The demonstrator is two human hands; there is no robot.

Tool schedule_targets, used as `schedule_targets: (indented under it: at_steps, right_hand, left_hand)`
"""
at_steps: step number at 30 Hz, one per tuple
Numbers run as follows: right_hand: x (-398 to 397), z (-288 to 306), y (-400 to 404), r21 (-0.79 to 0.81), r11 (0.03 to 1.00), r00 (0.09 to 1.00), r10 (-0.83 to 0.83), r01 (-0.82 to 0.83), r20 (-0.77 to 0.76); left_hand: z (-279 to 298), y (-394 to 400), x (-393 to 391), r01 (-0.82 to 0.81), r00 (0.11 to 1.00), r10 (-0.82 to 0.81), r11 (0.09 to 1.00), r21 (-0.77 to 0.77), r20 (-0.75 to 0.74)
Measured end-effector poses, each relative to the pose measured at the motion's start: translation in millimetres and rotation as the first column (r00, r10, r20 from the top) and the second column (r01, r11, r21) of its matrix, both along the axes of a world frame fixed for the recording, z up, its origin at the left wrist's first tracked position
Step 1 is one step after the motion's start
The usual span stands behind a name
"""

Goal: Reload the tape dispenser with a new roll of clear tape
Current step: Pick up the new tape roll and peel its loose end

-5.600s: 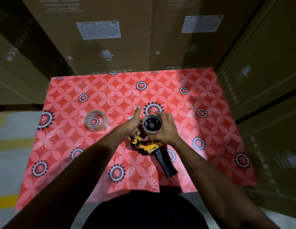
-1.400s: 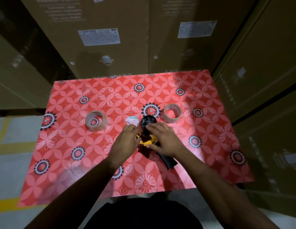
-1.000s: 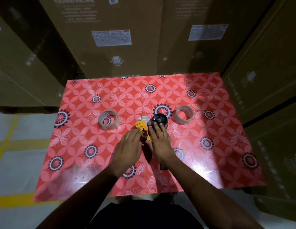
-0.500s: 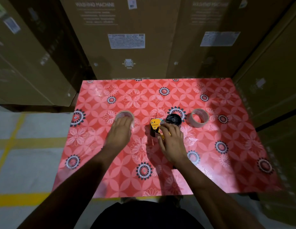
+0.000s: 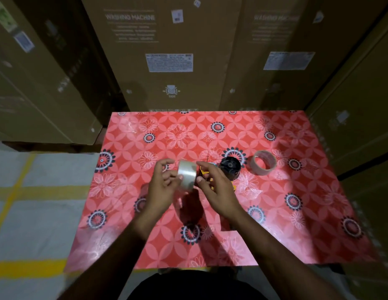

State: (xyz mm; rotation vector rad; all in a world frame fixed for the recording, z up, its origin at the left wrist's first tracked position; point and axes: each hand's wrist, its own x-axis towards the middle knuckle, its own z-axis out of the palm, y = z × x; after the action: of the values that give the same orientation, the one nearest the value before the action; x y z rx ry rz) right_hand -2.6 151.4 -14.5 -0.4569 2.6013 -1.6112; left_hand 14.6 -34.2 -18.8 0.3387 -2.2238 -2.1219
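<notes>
A full roll of clear tape (image 5: 187,174) is held on edge above the table, between both hands. My left hand (image 5: 161,187) grips its left side. My right hand (image 5: 216,187) touches its right side with thumb and fingertips. Behind the right hand lies the yellow and black tape dispenser; its black spool hub (image 5: 230,166) is bare and a bit of its yellow frame (image 5: 203,171) shows. The dispenser's handle is hidden under my right hand. An empty cardboard tape core (image 5: 263,162) lies flat to the right of the hub.
The table carries a red flowered cloth (image 5: 297,213). Tall cardboard boxes (image 5: 167,50) stand behind it and along the right side. A grey floor with yellow lines (image 5: 26,191) lies to the left.
My left hand has picked the clear roll up from the left of the table and brought it to the middle. My right hand has left the dispenser and now touches the roll.
</notes>
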Motion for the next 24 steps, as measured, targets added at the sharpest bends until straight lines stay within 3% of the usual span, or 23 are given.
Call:
schedule_targets:
  at_steps: [3,6,10,15,24]
  right_hand:
    - [0.2,18.9,2.2,-0.093,0.996,1.000,0.016,-0.015,0.008]
    - [0.8,32.2,6.8,-0.176,0.984,0.996,0.033,-0.018,0.087]
    - [3.8,38.5,8.1,-0.211,0.973,0.990,0.112,-0.091,0.088]
    - [3.7,41.1,15.4,-0.351,0.925,0.976,0.194,-0.148,0.100]
    - [0.9,48.8,21.2,-0.367,0.928,0.989,0.101,-0.057,0.103]
  left_hand:
    - [20.9,13.5,18.7,0.039,0.999,-0.038,0.964,0.262,-0.009]
    - [33.4,19.9,27.9,0.104,0.995,-0.096,0.940,0.326,-0.041]
    - [41.3,25.1,32.8,0.190,0.982,-0.177,0.943,0.274,-0.069]
    - [45.8,29.4,34.7,0.133,0.989,-0.119,0.976,0.175,-0.088]
    - [50.1,40.3,30.8,0.023,0.990,-0.002,0.988,0.151,-0.140]
